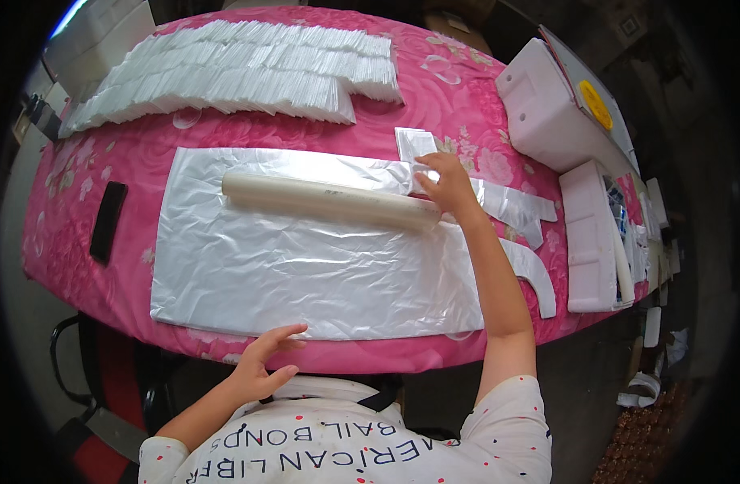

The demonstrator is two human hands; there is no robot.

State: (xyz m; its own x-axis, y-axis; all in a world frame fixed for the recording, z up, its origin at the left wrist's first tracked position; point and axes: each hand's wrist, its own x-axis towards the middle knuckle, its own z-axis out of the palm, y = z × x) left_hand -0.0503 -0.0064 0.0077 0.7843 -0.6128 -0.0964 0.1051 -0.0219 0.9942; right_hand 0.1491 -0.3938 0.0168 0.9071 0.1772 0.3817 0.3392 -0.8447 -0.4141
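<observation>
A stack of flat white plastic bags [305, 282] lies in front of me, its handle straps reaching out to the right. Across the stack rests a whitish tube [321, 198]. At the tube's right end my right hand [449, 184] has its fingers bent in a pinch on the folded plastic bag handle [416, 143]; part of the grip is hidden. My left hand [266, 361] hovers by the table's near edge, just below the stack, with thumb and fingers apart and nothing in them.
Rows of folded white bags [225, 73] stand along the far side of the pink flowered tablecloth [434, 60]. A dark phone-like slab [108, 222] lies at the left. White foam boxes [539, 105] stand at the right, one with a yellow ring [596, 105] on top.
</observation>
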